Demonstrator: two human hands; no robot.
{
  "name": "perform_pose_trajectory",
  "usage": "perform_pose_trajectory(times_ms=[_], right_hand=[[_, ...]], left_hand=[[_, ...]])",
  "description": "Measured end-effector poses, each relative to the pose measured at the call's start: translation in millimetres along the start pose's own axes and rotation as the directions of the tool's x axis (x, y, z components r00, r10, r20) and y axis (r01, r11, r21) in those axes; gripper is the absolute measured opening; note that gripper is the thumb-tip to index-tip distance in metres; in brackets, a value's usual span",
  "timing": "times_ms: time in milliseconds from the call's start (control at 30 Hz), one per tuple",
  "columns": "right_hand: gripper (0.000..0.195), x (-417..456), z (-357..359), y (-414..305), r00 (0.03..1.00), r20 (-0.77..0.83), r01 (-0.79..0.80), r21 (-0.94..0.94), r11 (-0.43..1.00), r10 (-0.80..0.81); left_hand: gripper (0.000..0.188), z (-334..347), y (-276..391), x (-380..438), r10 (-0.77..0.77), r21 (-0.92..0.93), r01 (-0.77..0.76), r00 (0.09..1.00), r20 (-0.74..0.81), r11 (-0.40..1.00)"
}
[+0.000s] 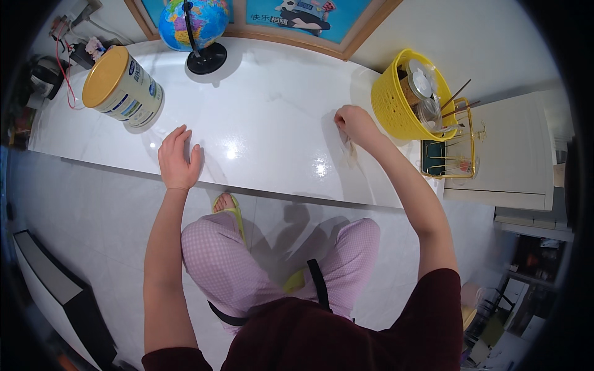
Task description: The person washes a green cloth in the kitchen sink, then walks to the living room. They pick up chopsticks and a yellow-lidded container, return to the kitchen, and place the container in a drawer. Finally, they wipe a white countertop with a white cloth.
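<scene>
My left hand (178, 160) rests on the white marbled tabletop (269, 116), fingers apart and holding nothing, just below a large tin with a gold lid (106, 76). My right hand (357, 124) is curled, with its fingertips bent under, over the right part of the tabletop beside a yellow plastic basket (394, 102). Whether anything is between its fingers is hidden. Jars with lids and a few sticks fill the basket. At the back of the tabletop a globe (195, 23) stands on a black round base.
Framed pictures (306, 18) lean behind the tabletop. A gold wire rack (471, 143) stands at the right end, next to a white cabinet (510, 153). Cables and a kettle (46, 76) are at the far left. A black and white box-shaped object (69, 297) stands on the floor at left.
</scene>
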State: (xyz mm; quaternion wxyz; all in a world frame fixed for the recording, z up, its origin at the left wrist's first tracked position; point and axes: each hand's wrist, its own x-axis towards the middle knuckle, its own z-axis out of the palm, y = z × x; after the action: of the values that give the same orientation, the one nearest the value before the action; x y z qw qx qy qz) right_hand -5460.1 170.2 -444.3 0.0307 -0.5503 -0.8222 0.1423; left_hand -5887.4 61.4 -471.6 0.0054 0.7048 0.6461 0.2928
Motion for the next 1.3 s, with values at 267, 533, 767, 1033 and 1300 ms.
perform_pose_trajectory(times_ms=[267, 533, 767, 1033, 1300], right_hand=[[0.011, 9.5, 0.2, -1.6, 0.995, -0.048, -0.093, -0.087, 0.992, 0.089], [0.013, 20.9, -6.2, -19.5, 0.993, -0.068, -0.108, -0.203, 0.973, 0.096], [0.011, 6.1, -2.2, -39.3, 0.992, 0.084, 0.098, -0.108, 0.989, -0.089], [0.010, 0.2, -14.4, -25.1, 0.971, 0.170, 0.183, -0.081, 0.980, -0.168], [0.010, 18.1, -16.6, -9.7, 0.989, 0.052, 0.147, -0.129, 0.981, -0.141]], left_hand=[[0.036, 0.2, 1.0, 1.0, 0.011, 0.000, -0.011, 1.000, 0.009, 1.000], [0.036, 2.4, 2.8, 0.8, -0.010, 0.001, 0.010, 1.000, 0.011, 1.000], [0.035, -0.8, 1.4, 0.0, -0.020, 0.024, 0.020, 1.000, 0.013, 1.000], [0.036, 0.6, -0.1, -0.3, -0.002, -0.002, 0.002, 1.000, 0.001, 1.000], [0.035, 1.9, 3.9, 2.2, 0.012, 0.017, -0.013, 1.000, 0.015, 1.000]])
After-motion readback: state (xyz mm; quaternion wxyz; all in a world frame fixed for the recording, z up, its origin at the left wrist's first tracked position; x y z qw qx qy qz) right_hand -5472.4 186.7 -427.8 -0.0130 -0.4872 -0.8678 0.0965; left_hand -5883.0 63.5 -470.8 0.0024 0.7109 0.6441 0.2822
